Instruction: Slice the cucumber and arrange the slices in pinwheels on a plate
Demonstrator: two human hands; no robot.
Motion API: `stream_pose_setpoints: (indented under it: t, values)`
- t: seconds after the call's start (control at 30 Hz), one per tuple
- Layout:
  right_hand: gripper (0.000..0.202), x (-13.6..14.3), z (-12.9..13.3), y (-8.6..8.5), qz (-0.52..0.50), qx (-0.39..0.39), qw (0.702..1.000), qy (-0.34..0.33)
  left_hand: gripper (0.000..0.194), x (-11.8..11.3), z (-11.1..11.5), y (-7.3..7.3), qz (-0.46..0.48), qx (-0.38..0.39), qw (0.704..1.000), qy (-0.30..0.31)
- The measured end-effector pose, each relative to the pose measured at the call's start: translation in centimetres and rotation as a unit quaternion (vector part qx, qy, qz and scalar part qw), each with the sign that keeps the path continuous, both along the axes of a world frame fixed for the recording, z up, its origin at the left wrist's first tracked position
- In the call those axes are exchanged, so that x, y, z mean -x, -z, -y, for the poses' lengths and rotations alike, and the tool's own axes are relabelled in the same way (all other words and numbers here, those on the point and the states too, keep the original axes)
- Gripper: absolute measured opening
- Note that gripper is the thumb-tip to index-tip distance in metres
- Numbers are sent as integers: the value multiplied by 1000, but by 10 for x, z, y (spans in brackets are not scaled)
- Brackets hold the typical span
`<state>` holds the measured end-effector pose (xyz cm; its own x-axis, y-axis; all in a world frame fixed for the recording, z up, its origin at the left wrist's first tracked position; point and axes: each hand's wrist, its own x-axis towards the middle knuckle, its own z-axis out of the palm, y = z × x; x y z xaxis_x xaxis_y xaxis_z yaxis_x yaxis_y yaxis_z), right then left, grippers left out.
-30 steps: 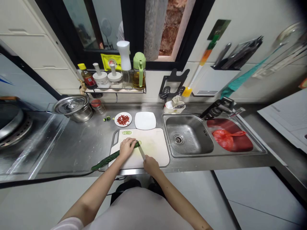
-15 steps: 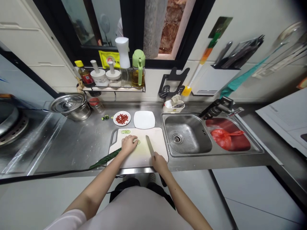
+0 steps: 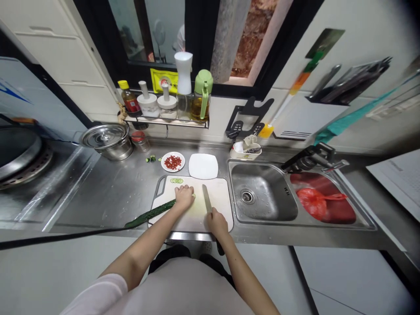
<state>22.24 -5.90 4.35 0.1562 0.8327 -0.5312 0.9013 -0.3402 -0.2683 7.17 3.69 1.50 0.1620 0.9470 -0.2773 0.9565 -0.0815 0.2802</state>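
Observation:
On the white cutting board (image 3: pixel 183 222), my left hand (image 3: pixel 184 196) is closed over the cut end of a long dark green cucumber (image 3: pixel 151 214), whose other end reaches past the board's left side. A bit of pale cut face shows by my fingertips. My right hand (image 3: pixel 218 222) grips a knife (image 3: pixel 207 197), its blade pointing away from me, lying to the right of the cucumber and apart from it. A short row of thin cucumber slices (image 3: pixel 176 180) rests at the board's upper left.
Behind the board stand a plate of chopped red pieces (image 3: pixel 173 162) and a white square plate (image 3: pixel 203 166). Small cucumber ends (image 3: pixel 151 159) lie farther left, near a lidded steel pot (image 3: pixel 111 142). At right is a sink (image 3: pixel 262 192) with a red plastic bag (image 3: pixel 313 203) in its second basin.
My left fingers have drawn in over the cucumber's cut end, where the thumb was stretched out before. The knife stays about where it was on the board. The head view has shifted a little.

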Motion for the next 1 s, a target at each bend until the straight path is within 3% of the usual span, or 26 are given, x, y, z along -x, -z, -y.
stream_pose_setpoints:
  t: [0.73, 0.9, 1.0]
  values:
    - [31, -1, -5, 9, 3, 4, 1000, -17, 23, -4, -8, -2, 61, 7, 998, 11]
    - [32, -1, -5, 8, 4, 11, 1000, -13, 25, -4, -9, -6, 97, 18, 995, -16]
    - [33, 0, -5, 8, 2, 14, 1000, -11, 25, 3, -18, -7, 131, 18, 989, -72]
